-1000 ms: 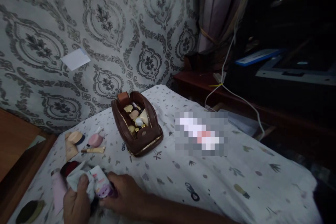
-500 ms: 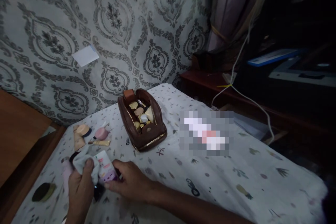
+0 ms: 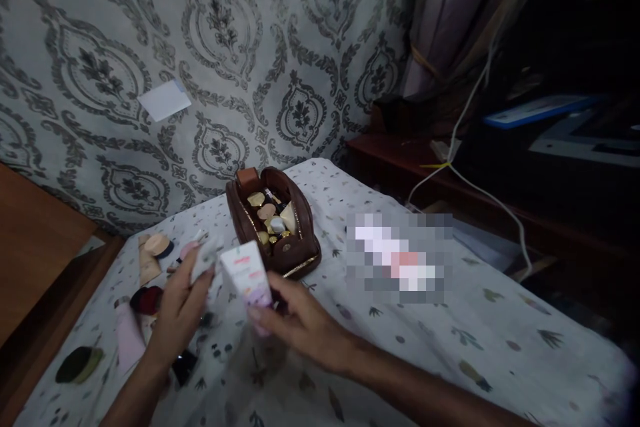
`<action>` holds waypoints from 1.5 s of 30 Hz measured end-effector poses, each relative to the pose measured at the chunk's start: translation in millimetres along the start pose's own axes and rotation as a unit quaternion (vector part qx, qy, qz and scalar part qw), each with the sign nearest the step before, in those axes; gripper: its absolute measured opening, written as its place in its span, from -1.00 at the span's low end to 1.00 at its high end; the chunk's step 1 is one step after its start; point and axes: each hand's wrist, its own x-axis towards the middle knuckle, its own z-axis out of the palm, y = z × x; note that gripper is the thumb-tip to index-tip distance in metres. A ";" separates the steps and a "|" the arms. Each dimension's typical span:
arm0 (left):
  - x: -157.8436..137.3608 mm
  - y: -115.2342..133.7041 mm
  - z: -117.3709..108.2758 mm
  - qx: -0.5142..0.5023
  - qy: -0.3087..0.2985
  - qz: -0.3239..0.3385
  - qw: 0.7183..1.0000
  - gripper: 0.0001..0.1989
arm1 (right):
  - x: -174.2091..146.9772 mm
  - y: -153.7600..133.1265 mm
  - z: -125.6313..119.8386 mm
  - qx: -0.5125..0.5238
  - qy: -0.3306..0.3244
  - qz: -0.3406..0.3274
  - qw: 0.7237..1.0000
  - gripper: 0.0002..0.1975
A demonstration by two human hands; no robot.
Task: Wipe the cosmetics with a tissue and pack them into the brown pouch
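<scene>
My right hand point(image 3: 305, 320) grips the lower end of a white-and-purple tube point(image 3: 245, 273) with red print, held tilted just in front of the bag. In my left hand point(image 3: 183, 300) a crumpled white cloth point(image 3: 207, 257) is pinched, blurred by motion, a little left of the tube and apart from it. Behind both hands the brown makeup bag point(image 3: 310, 233) lies unzipped, with several cosmetics point(image 3: 267, 213) inside. Beneath and beside my left hand are a pink tube point(image 3: 129, 333), a dark red round item point(image 3: 145, 300) and a black item point(image 3: 185, 367).
On the patterned bedsheet point(image 3: 410, 360) at the left lie a beige tube point(image 3: 149, 267), a round compact point(image 3: 157, 245) and a dark green round item point(image 3: 79, 365). A blurred-out object point(image 3: 397, 257) lies right of the bag. A white cable point(image 3: 493, 197) hangs at the right.
My right hand has lifted the tube up and to the right, away from the cloth. My left hand has moved up and right with the cloth, uncovering the dark red item.
</scene>
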 end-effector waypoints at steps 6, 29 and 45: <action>40.2 46.8 9.5 0.370 -0.262 0.162 0.877 -0.43 | 22.9 -56.9 -69.7 -0.114 0.109 -0.084 0.984 -0.76; 32.2 32.1 47.1 0.465 -0.396 0.185 0.770 -0.23 | 189.1 -64.1 -89.0 -0.617 -0.156 -0.049 0.770 -0.81; 21.4 5.4 47.7 0.460 -0.359 0.182 0.792 -0.31 | 233.3 -64.1 -91.1 -0.527 -0.047 0.068 0.846 -0.86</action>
